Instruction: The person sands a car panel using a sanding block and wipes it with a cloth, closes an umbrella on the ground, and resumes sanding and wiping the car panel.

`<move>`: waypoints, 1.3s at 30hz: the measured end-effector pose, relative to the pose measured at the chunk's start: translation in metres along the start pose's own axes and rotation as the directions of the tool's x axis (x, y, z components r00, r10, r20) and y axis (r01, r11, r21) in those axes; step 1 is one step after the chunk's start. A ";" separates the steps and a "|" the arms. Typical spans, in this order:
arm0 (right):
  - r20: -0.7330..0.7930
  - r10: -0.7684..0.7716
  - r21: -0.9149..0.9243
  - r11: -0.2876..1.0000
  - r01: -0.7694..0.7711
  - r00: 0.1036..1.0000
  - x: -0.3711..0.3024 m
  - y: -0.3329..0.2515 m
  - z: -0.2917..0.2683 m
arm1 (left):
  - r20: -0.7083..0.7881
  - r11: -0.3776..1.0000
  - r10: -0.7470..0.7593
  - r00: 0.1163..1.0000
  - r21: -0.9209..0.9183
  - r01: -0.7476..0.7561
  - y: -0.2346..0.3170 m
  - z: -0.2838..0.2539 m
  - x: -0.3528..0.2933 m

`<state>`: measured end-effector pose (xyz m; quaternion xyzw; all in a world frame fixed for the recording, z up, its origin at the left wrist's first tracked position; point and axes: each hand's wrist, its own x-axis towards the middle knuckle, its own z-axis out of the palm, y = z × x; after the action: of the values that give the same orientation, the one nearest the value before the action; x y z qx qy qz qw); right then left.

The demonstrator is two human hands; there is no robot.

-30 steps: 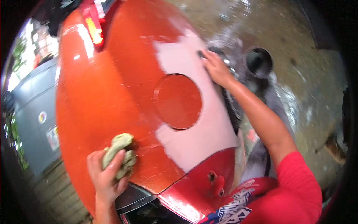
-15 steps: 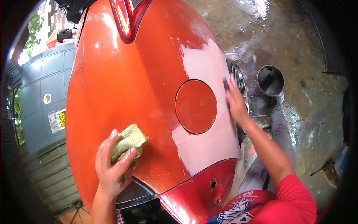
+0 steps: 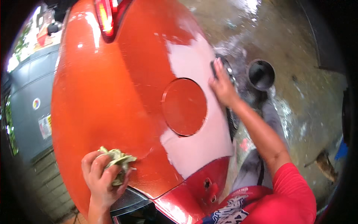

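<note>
My left hand (image 3: 100,175) is closed around a crumpled yellow-green cloth (image 3: 118,158), above the lower part of the orange car panel (image 3: 100,112). My right hand (image 3: 223,86) presses a small dark block (image 3: 213,69) against the right edge of the pale pink-white patch (image 3: 192,61) on the panel. Most of the block is hidden under the fingers. Between the hands sits the round fuel door (image 3: 184,107), closed, in a darker, duller orange. The pale patch runs above, beside and below it.
A dark round bucket (image 3: 261,75) stands on the wet concrete floor (image 3: 302,100), right of the car's wheel. A lit tail lamp (image 3: 106,20) is at the top, a red bumper (image 3: 201,183) below. A grey panel (image 3: 31,86) is at left; a brown animal (image 3: 327,166) is at lower right.
My right hand has moved up and left along the edge of the pale patch. The left hand has lowered with the cloth, now bunched up more. The whole view has shifted slightly.
</note>
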<state>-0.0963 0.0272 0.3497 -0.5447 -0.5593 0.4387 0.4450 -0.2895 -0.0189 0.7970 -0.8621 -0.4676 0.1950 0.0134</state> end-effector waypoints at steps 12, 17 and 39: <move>-0.057 -0.024 0.110 0.994 0.030 0.998 0.054 0.019 -0.018 | -0.007 1.000 -0.030 1.000 0.006 0.030 0.004 0.001 0.001; 0.071 -0.053 0.082 0.995 0.047 0.996 -0.108 -0.036 0.006 | 0.037 0.998 -0.049 0.998 -0.025 0.050 -0.006 0.001 -0.016; 0.005 0.097 0.079 0.992 -0.097 0.995 0.004 -0.011 -0.010 | 0.011 0.998 -0.059 0.998 0.002 0.059 0.008 0.000 -0.002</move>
<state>-0.0891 0.0313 0.3628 -0.5530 -0.5146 0.4820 0.4439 -0.2838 -0.0255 0.7962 -0.8468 -0.4927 0.1997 0.0172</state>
